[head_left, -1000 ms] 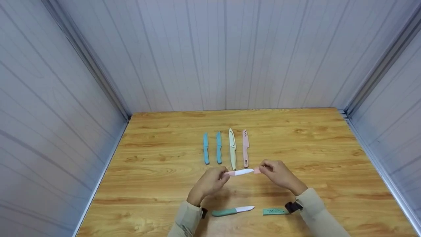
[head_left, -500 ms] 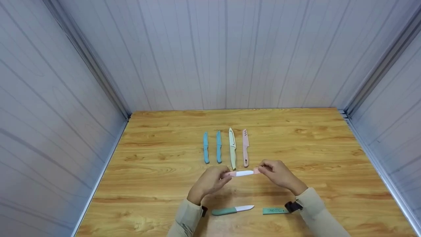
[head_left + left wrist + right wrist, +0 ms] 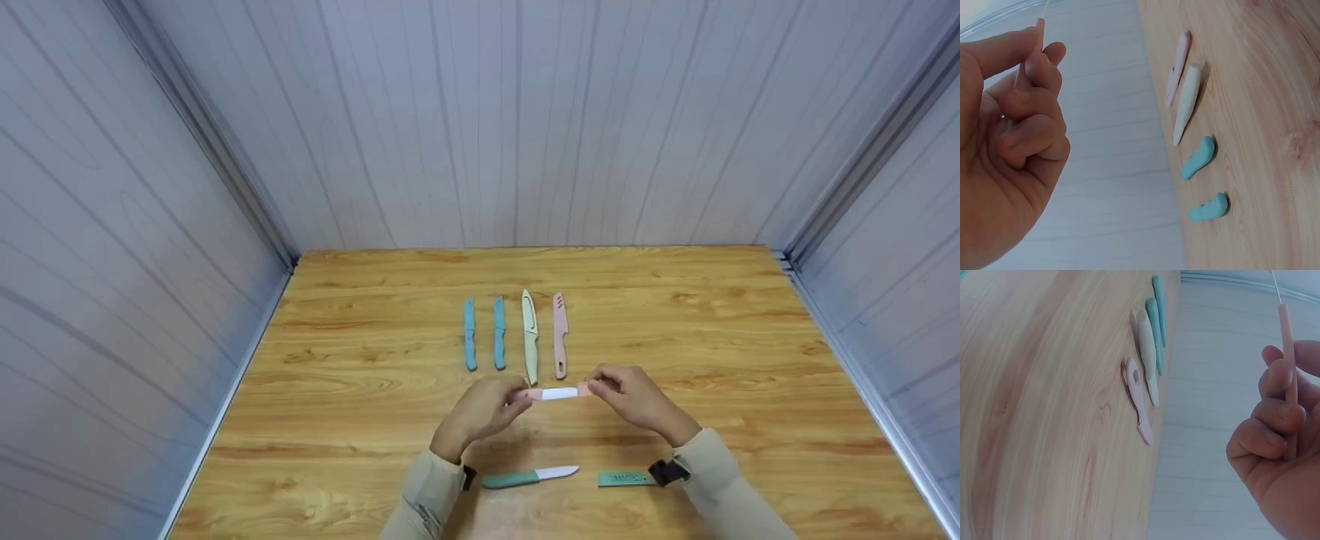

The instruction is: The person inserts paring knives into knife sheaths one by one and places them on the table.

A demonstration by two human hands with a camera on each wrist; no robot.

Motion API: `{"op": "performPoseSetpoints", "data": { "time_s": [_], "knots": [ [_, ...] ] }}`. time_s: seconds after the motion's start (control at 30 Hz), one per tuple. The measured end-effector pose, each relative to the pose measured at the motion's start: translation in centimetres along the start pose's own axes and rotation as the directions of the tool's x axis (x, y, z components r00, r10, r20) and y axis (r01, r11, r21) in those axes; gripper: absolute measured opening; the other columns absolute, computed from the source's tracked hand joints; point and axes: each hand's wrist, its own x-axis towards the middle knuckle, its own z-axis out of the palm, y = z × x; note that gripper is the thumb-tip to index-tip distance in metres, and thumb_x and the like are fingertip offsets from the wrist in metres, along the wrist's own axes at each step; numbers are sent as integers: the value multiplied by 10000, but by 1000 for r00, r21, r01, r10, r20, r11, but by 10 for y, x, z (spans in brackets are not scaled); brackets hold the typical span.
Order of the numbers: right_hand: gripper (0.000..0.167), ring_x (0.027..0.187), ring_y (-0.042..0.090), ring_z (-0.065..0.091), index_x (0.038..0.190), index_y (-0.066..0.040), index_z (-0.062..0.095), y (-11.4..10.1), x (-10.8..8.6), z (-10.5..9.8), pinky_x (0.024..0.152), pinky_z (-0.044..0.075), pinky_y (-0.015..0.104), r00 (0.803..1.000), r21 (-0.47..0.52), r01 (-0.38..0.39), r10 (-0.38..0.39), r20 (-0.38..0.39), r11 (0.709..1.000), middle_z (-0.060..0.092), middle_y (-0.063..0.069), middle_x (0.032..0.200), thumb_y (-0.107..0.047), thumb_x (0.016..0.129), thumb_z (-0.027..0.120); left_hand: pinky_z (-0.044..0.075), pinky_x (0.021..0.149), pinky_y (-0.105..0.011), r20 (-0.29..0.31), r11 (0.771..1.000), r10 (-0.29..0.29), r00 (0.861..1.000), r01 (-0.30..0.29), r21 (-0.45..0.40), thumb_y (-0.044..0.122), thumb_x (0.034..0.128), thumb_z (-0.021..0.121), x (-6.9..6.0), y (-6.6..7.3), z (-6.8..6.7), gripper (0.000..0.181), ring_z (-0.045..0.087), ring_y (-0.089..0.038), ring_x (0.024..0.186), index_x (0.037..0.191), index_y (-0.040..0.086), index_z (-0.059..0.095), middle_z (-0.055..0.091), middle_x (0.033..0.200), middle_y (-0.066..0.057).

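Observation:
My left hand (image 3: pixel 484 409) grips the pink handle of a small knife with a white blade (image 3: pixel 559 393). The blade points right, held above the table. In my right hand (image 3: pixel 637 401) is a pink sheath (image 3: pixel 584 388), pinched between thumb and fingers, and the blade's tip appears to be inside its mouth. The left wrist view shows the fingers curled round the handle (image 3: pixel 1040 36). Curled fingers also hold the sheath (image 3: pixel 1287 332) in the right wrist view. Below the hands lies a green-handled knife (image 3: pixel 511 479) with its white blade bare, and a green sheath (image 3: pixel 625 479) near the right wrist.
Beyond the hands lie two blue knives (image 3: pixel 469 334), a cream knife (image 3: pixel 530 337) and a pink knife (image 3: pixel 560 336), all sheathed and side by side. The wooden table (image 3: pixel 337 435) is bounded by pale panels at the back and sides.
The sheath's mouth and the blade's tip have come together, and less of the blade shows. My left hand has shifted slightly right; the right hand has hardly moved.

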Motion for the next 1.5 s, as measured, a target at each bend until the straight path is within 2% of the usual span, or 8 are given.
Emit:
{"op": "performPoseSetpoints", "data": {
  "time_s": [0.17,0.5,0.7,0.9,1.07,1.13,1.33,1.5],
  "knots": [
    [230,584,78,414,964,-166,663,1,0,1,535,380,255,1000,-2,-10,10,0,1000,568,-52,733,-345,978,518,332,527,-217,0,1000,8,1000,-8,-10,230,955,580,1,0,0,148,413,-66,594,927,107,657,513,709,85],
    [222,596,83,426,967,-173,660,2,-1,1,542,384,258,1000,-8,-13,13,6,1000,566,-29,735,-343,978,518,344,538,-223,4,1000,-18,1000,17,18,244,953,583,3,2,3,141,419,-65,606,923,121,647,486,703,90],
    [223,587,78,419,964,-170,667,2,-1,0,539,385,261,1000,-11,16,-16,0,1000,553,-67,725,-336,978,518,312,523,-218,6,1000,-7,1000,7,3,234,956,580,4,2,3,137,388,-67,583,874,128,613,429,666,83],
    [191,603,65,433,943,-172,663,4,0,3,548,399,252,999,1,50,-50,8,999,568,-71,744,-307,975,532,346,530,-207,20,1000,-8,1000,8,20,247,957,576,6,5,5,150,421,-54,599,912,118,637,491,702,95],
    [178,592,54,413,927,-155,658,4,-1,5,545,390,253,998,-11,66,-66,9,998,559,-77,725,-275,975,537,316,507,-212,30,999,-13,999,13,30,243,959,574,6,6,7,163,396,-57,567,912,107,650,483,673,91],
    [186,585,52,408,938,-152,660,3,-1,5,546,388,253,998,-10,62,-62,15,998,554,-80,720,-280,978,530,305,502,-219,26,999,-9,1000,8,40,241,960,572,6,5,6,169,387,-61,557,915,100,653,481,663,86],
    [211,567,54,406,962,-154,657,-1,0,3,539,384,247,999,2,34,-34,34,999,541,-44,690,-313,981,520,368,533,-228,25,999,-8,1000,7,51,256,966,560,6,4,5,188,440,-59,593,956,98,663,549,720,76],
    [208,565,56,400,948,-152,655,-1,0,4,528,376,246,999,0,30,-30,36,1000,525,-64,679,-311,979,523,368,536,-230,33,999,-11,999,10,49,257,967,558,6,4,6,179,440,-63,595,946,107,654,536,714,80]
  ]
}}
